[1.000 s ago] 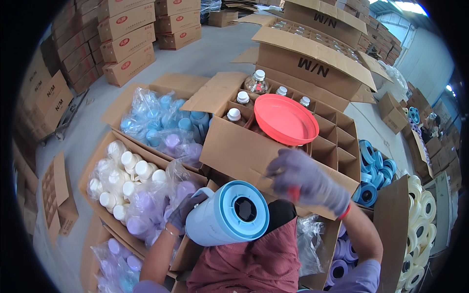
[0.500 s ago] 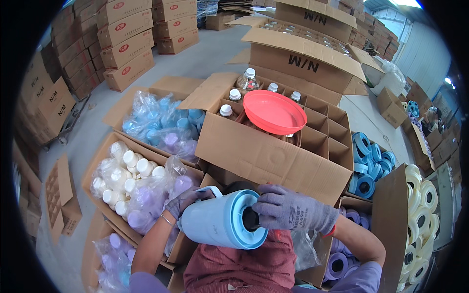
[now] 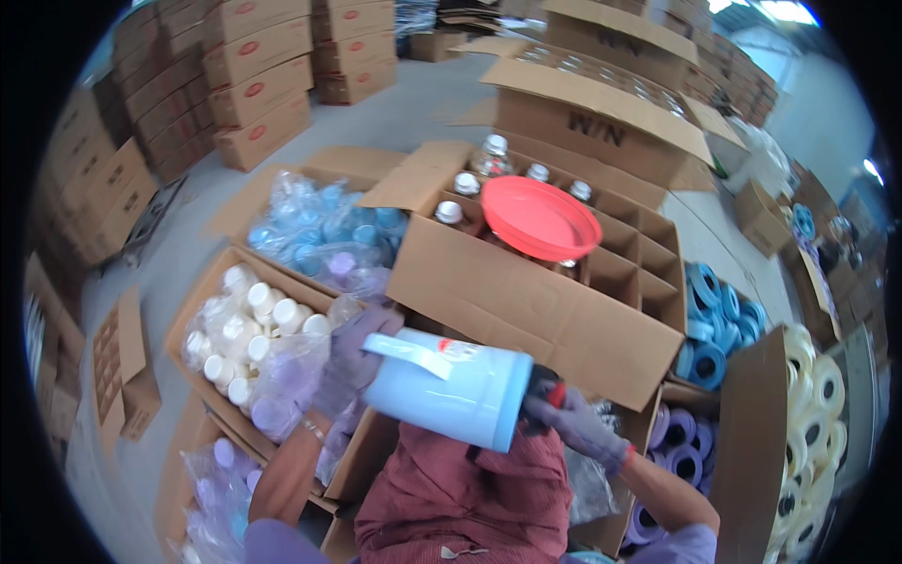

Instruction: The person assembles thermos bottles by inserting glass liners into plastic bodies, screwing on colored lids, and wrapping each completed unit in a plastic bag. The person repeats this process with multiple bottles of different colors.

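A light blue thermos jug (image 3: pixel 451 390) lies on its side in front of my body, its handle turned up and away from me. My gloved left hand (image 3: pixel 352 362), slightly blurred, grips the jug's left end. At the right end, my gloved right hand (image 3: pixel 578 423) closes around a black and red piece (image 3: pixel 542 397), whose exact kind I cannot make out. That piece sits against the jug's end; the face there is turned out of sight. Just beyond the jug is an open divided carton (image 3: pixel 526 301), with a red plastic dish (image 3: pixel 540 218) resting on top.
Capped glass bottles (image 3: pixel 449 214) stand in several of the carton's compartments. At left, boxes hold white cups (image 3: pixel 287 315) and blue cups (image 3: pixel 305 254) in plastic bags. Blue rings (image 3: pixel 707 362), purple rings (image 3: pixel 681 461) and cream rings (image 3: pixel 817 423) fill boxes at right.
The jug has turned, so its ringed end now points right and its handle side shows. My right hand has moved right and down, and a red part now shows at its fingers.
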Demonstrator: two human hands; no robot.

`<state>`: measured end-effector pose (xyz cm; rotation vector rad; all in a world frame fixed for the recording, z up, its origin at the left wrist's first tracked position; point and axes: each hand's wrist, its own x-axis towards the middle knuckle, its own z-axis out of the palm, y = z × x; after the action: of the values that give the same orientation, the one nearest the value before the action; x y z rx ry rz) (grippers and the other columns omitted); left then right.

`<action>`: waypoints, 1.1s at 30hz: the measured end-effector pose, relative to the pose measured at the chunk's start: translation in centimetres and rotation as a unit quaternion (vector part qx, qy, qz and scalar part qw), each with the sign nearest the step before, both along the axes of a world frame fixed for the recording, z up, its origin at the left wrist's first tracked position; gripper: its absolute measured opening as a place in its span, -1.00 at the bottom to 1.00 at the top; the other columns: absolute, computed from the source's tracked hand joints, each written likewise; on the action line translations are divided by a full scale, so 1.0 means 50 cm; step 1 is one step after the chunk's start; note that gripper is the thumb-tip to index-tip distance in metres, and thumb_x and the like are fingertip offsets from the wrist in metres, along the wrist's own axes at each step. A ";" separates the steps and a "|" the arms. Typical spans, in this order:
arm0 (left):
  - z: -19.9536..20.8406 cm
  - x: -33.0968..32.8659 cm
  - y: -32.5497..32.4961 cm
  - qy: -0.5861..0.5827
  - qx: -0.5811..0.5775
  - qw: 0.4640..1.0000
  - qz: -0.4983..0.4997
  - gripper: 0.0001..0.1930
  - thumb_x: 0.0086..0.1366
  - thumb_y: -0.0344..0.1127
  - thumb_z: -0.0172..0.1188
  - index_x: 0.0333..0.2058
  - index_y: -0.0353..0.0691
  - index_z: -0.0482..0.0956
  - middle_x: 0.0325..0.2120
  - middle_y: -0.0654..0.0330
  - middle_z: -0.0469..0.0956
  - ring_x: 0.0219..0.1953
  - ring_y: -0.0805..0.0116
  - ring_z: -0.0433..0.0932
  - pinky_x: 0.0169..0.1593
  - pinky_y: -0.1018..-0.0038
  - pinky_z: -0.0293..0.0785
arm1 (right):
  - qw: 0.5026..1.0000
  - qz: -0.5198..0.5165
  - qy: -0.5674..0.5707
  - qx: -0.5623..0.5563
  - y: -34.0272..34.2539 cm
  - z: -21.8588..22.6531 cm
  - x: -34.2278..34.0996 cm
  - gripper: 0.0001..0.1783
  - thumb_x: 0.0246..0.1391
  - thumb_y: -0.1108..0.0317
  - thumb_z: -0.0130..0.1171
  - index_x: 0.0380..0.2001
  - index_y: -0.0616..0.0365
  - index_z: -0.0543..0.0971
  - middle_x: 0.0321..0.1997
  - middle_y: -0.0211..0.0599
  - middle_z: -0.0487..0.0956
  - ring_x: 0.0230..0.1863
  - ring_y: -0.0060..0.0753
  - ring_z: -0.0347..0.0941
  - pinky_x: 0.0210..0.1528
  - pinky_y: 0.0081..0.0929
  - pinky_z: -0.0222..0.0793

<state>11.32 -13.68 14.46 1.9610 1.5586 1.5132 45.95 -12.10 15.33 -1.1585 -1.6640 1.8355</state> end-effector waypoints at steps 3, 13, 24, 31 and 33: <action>-0.001 -0.011 0.065 -0.021 0.009 0.999 0.023 -0.84 0.22 -0.30 0.29 -0.26 -0.21 0.61 -0.30 0.10 0.64 -0.15 0.19 0.63 0.06 0.22 0.41 | 0.891 0.125 -0.180 0.398 0.044 0.088 0.058 -0.84 0.15 0.32 0.30 -0.30 0.16 0.59 -0.42 -0.43 0.56 -0.36 -0.60 0.49 -0.34 -0.56 0.41; -0.103 0.227 -0.063 0.026 0.137 0.908 -0.396 -0.56 0.19 -0.37 0.20 0.08 -0.23 0.50 0.11 0.02 0.48 0.26 0.06 0.39 0.40 -0.07 0.10 | 0.783 -0.073 -0.288 0.546 0.507 0.122 -0.067 -0.73 0.04 0.33 0.26 -0.26 0.26 0.47 -0.24 -0.06 0.45 -0.20 -0.03 0.45 -0.16 -0.24 0.37; -0.315 -0.441 0.329 0.065 -0.165 0.972 0.154 -0.62 0.30 -0.08 0.11 0.07 0.02 0.55 0.17 -0.02 0.35 0.15 -0.09 0.41 0.26 0.05 0.26 | 0.791 -0.088 -0.161 0.583 0.320 0.154 -0.172 -0.82 0.02 0.49 0.17 -0.25 0.25 0.57 -0.20 -0.04 0.56 -0.11 0.03 0.50 -0.11 -0.22 0.42; -0.409 -0.529 0.650 0.112 -0.413 0.841 0.331 -0.50 0.29 0.20 0.02 0.11 0.19 0.58 0.37 -0.03 0.15 0.42 -0.08 0.04 0.39 -0.19 -0.18 | 0.926 -0.029 -0.112 0.359 0.206 0.040 -0.159 -0.76 0.23 0.46 0.07 -0.07 0.22 0.59 -0.01 -0.08 0.60 0.08 -0.13 0.48 0.18 -0.25 0.34; -0.441 -0.557 0.644 0.126 -0.439 0.818 0.348 -0.50 0.31 0.16 0.03 0.10 0.10 0.60 0.36 0.00 0.17 0.43 -0.02 0.04 0.39 -0.14 -0.18 | 0.971 -0.107 -0.065 0.204 0.201 0.033 -0.160 -0.75 0.28 0.41 0.04 -0.05 0.23 0.59 -0.02 -0.13 0.61 0.08 -0.22 0.48 0.18 -0.31 0.34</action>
<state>-16.55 18.51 -7.60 1.0957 2.6217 0.4104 37.92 -2.03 17.00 -1.2353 -1.7987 1.2341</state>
